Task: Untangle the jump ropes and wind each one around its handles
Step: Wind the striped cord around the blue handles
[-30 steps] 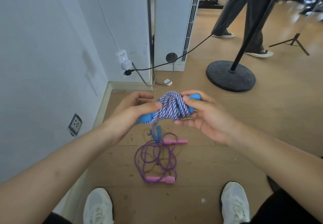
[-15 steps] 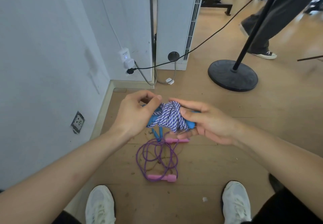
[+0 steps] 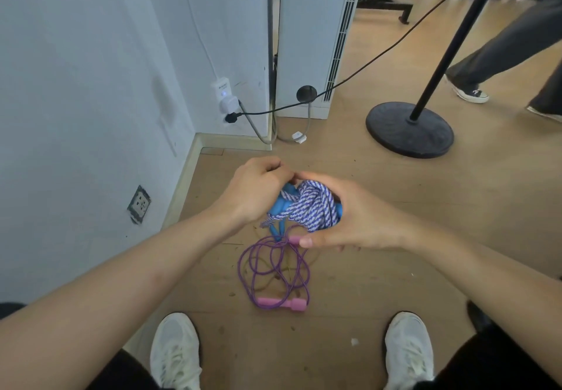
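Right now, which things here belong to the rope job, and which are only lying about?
Job: striped rope, gripped by left hand and right hand; purple rope on the floor.
Lying about: stand base, wall plug, wall socket.

Bright, even light leaves faint shadows on the floor (image 3: 456, 207). The wide lens bows the wall (image 3: 76, 85). Far corners look soft.
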